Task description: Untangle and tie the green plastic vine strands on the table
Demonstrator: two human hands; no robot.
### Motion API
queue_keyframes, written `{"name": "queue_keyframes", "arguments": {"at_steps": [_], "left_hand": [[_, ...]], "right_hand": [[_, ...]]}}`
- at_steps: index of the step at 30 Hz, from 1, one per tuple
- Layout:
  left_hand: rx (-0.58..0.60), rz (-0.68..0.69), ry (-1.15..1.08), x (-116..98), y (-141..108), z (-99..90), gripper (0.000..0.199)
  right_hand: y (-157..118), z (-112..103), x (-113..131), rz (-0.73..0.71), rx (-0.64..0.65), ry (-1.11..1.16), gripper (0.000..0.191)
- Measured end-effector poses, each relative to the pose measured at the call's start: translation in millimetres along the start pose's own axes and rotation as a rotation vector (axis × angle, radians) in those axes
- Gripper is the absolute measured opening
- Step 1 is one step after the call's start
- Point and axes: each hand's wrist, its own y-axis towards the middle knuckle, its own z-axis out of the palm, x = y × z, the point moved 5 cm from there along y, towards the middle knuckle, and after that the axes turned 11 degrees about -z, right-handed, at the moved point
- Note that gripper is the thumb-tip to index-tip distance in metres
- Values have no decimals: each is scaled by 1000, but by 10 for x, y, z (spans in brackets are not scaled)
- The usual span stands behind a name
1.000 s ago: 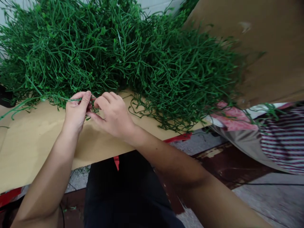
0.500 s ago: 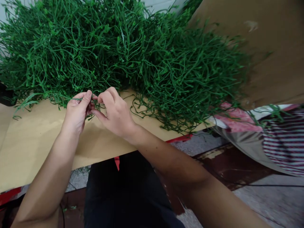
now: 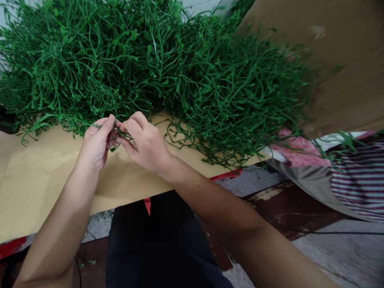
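A big heap of thin green plastic-looking plant stems (image 3: 129, 60) with small buds spreads across the back of the table. At its front edge my left hand (image 3: 99, 138) pinches a green stem (image 3: 95, 125) between thumb and fingers. My right hand (image 3: 145, 144) is close beside it on the right, its thumb and forefinger closed on thin green strands at the left hand's fingertips. The exact spot where the fingers meet is partly hidden. Both hands are just above the tan paper-covered table (image 3: 45, 176).
A brown cardboard sheet (image 3: 339, 60) stands at the right behind the heap. Pink-and-white cloth (image 3: 303, 150) and striped fabric (image 3: 358, 180) lie at the right edge. A dark object (image 3: 7, 120) is at the far left. My dark-clothed legs (image 3: 159, 244) are below the table edge.
The right hand's fingers have shifted slightly at the strands, its forefinger moving a little left. The left hand keeps its pinch almost unmoved, and the heap looks the same.
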Motion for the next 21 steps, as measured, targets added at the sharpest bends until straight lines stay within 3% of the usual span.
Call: {"name": "queue_keyframes", "arguments": {"at_steps": [7,14,18,21], "left_hand": [[-31,75,62,-29,4,4,23],[-85,152,108,-59,-14,-11,26],[-100,255,162,-44,4,0,30],[-147,226,124,-57,63,-78,33]], "right_hand": [[-11,42,-1,0,28,133,22],[-33,25,18,14,-23,374,26],[-29,7,74,-77,17,413,26],[-104,-33,312,-216,38,373,25]]}}
